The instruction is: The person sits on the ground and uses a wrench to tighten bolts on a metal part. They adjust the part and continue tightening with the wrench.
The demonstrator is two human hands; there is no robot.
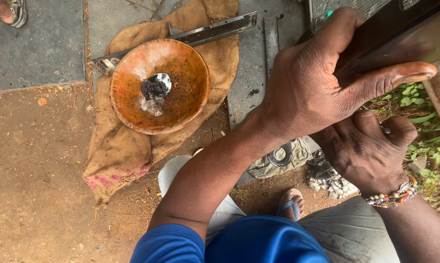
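My left hand (322, 83) reaches across to the upper right and grips the edge of a dark flat metal panel (405, 34), with the thumb stretched along its lower edge. Just below it, my right hand (368, 153), a beaded bracelet on its wrist, is curled into a fist under the panel. A small pale metal piece (385, 130) shows between its thumb and fingers, and the rest of that piece is hidden.
A rusty orange bowl (181, 63) holding a dark metal part (155, 86) and some liquid sits on a burlap sack (118, 151). A long metal bar (215, 31) lies behind it. Rags with a ring-shaped part (281, 157) lie by my sandalled foot (290, 204). Green weeds (431, 146) grow at right. Another person's foot (10, 10) is at top left.
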